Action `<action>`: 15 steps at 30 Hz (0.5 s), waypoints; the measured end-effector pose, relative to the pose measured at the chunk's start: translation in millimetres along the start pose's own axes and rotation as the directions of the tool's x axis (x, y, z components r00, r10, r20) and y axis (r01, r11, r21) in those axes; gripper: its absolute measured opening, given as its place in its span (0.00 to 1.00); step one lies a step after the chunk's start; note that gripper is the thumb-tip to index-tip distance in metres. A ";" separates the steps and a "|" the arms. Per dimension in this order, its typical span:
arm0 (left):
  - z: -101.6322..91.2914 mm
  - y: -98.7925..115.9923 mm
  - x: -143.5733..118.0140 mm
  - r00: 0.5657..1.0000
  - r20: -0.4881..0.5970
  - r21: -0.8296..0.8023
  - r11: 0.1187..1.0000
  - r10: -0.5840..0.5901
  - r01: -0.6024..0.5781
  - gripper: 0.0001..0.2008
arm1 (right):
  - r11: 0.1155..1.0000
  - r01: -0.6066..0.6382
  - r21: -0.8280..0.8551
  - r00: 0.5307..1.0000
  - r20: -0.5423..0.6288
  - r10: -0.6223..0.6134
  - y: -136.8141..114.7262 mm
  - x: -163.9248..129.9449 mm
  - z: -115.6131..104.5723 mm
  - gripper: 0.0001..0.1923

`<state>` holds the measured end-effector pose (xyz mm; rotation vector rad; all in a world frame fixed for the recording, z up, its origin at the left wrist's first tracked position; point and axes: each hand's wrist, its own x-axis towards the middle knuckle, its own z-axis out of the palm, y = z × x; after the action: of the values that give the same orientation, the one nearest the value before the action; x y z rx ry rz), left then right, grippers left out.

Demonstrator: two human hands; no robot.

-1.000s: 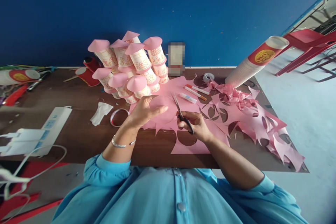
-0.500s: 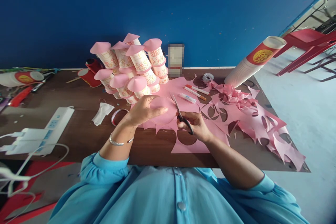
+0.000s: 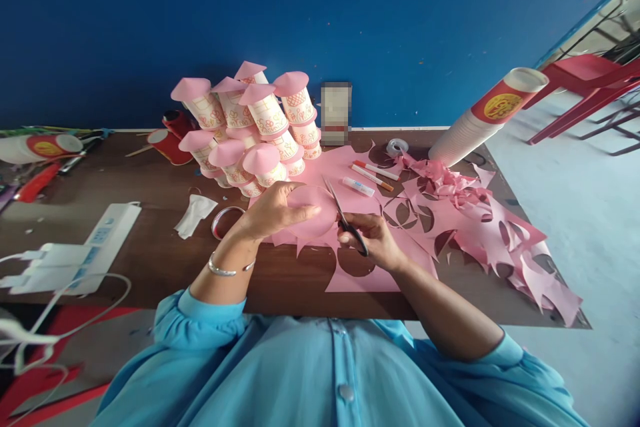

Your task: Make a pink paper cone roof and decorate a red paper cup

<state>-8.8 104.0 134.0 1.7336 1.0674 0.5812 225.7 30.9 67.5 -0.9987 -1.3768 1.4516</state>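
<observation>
My left hand (image 3: 273, 212) grips a pink paper circle (image 3: 314, 211) by its left edge, just above the brown table (image 3: 150, 260). My right hand (image 3: 373, 240) is closed around the black handles of a pair of scissors (image 3: 343, 216). The blades point up and left and meet the right rim of the circle. Under both hands lies a pink sheet with round holes cut out (image 3: 360, 280). Right behind my left hand stands a pile of paper cups with pink cone lids (image 3: 250, 127).
Pink paper offcuts (image 3: 500, 233) cover the table's right side. Two markers (image 3: 376, 172), a glue stick (image 3: 358, 187) and a tape roll (image 3: 397, 146) lie behind the scissors. A leaning stack of cups (image 3: 483, 117) is at the back right. A white power strip (image 3: 85, 247) and a tape ring (image 3: 225, 221) sit left.
The scissor blades have worked slightly further along the circle's rim. Both hands stay almost in the same place; the view shifted a little.
</observation>
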 end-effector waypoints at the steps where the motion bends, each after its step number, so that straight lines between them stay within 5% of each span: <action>1: 0.3 -0.5 0.3 1.000 -0.004 -0.010 1.000 0.001 -0.001 0.18 | 1.000 -0.006 0.001 1.000 0.001 0.006 0.3 0.0 0.0 0.27; 15: 1.6 -4.2 1.0 0.998 -0.045 -0.038 0.999 0.033 -0.035 0.19 | 0.999 0.003 -0.041 1.000 0.011 -0.003 -4.0 0.4 0.4 0.30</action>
<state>-8.8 104.7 129.4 1.7148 1.0525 0.6610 225.4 31.2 71.5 -1.0157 -1.4202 1.4338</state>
